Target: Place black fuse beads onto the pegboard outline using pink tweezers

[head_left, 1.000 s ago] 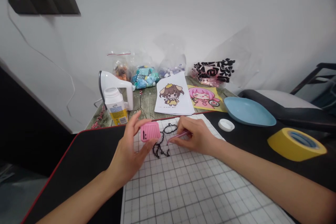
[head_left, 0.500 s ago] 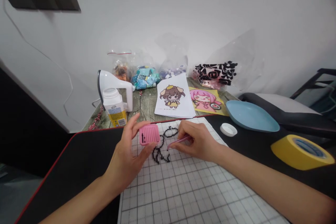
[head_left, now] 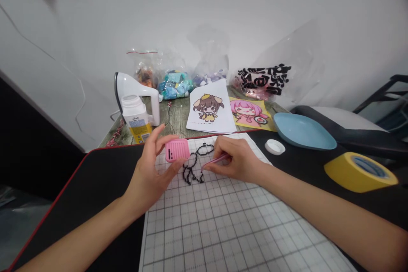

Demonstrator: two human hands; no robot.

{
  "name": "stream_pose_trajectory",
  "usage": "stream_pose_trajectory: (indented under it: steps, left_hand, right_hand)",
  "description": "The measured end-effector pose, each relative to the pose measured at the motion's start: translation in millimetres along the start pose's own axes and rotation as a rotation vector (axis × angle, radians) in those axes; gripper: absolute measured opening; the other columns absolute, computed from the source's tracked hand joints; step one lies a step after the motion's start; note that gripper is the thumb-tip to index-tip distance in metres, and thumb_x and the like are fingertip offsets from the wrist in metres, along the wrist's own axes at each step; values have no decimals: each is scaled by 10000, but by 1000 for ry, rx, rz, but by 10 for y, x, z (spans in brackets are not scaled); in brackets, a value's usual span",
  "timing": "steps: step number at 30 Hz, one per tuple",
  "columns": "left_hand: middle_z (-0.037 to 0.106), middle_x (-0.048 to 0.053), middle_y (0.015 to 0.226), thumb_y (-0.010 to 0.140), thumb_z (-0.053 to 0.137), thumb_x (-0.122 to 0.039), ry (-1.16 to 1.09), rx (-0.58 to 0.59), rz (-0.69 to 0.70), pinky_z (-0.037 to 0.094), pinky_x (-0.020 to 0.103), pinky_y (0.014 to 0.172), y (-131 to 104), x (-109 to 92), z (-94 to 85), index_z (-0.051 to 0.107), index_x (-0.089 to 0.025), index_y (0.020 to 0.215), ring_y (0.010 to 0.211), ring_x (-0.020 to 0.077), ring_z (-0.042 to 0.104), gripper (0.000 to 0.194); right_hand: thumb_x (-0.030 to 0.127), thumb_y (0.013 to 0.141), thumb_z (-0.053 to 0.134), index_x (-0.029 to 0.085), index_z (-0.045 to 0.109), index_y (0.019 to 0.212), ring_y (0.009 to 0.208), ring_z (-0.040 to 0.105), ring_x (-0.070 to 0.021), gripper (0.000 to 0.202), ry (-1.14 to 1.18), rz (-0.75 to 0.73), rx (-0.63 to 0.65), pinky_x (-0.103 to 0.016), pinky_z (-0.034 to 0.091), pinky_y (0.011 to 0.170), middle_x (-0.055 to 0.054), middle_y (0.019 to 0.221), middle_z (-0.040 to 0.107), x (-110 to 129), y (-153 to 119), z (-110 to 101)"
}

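Between thumb and fingers, my left hand [head_left: 149,170] holds a small pink ridged tray [head_left: 177,150] with a few black beads at its left side. My right hand [head_left: 237,159] pinches pink tweezers [head_left: 215,160], whose tip points down at a black bead outline [head_left: 191,175]. That outline lies on a white gridded board [head_left: 204,225]; its upper part forms a loop near my right fingers. Whether a bead sits in the tweezers' tip is too small to tell.
A white bottle with a yellow label [head_left: 137,120] and a white-handled appliance [head_left: 151,93] stand back left. Printed pictures [head_left: 208,110] lie behind the board. Rightward are a white cap [head_left: 275,147], blue dish [head_left: 302,131] and yellow tape roll [head_left: 358,172].
The whole view has shifted, so most things appear higher in the picture. Both hands keep their holds; the tweezers' tip stays close to the lower part of the outline.
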State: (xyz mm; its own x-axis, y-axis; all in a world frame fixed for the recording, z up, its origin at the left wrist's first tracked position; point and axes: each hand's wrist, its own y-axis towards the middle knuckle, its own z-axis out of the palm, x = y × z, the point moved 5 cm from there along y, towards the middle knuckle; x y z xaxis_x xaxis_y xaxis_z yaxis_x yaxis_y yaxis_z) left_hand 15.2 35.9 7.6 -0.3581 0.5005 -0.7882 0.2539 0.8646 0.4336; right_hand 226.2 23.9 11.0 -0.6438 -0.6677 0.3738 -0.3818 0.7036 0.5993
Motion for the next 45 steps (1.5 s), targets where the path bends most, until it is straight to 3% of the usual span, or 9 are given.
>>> stream_pose_trajectory:
  steps: [12, 31, 41, 45]
  left_hand:
    - [600, 97, 1289, 835, 674, -418, -7, 3, -1, 414, 473, 1051, -3, -3, -10, 230, -277, 1442, 1174, 256, 590, 766]
    - [611, 93, 1297, 835, 672, -426, 17, 16, 18, 405, 461, 1069, -7, -13, -2, 219, -262, 1440, 1203, 240, 579, 773]
    - [604, 98, 1296, 837, 672, -428, 7, 16, 13, 413, 501, 1049, 0, -14, -3, 210, -276, 1449, 1168, 256, 598, 782]
    - [605, 88, 1313, 827, 696, -416, 3, 25, 39, 413, 503, 1062, 0, -14, 9, 207, -298, 1454, 1223, 263, 572, 804]
  right_hand:
    - [542, 756, 704, 187, 493, 616, 492, 428, -66, 436, -94, -19, -53, -224, 250, 483, 43, 568, 505, 2, 0, -18]
    - [491, 710, 726, 183, 497, 609, 479, 428, -58, 397, -177, -12, -31, -222, 215, 478, 57, 569, 510, 54, 6, -12]
    - [477, 702, 749, 182, 493, 613, 458, 394, -52, 401, -159, -61, -67, -216, 223, 464, 61, 554, 492, 71, 4, -30]
    - [452, 773, 722, 190, 508, 661, 515, 433, -76, 357, -95, -86, -159, -223, 287, 477, 31, 622, 528, 61, 0, -52]
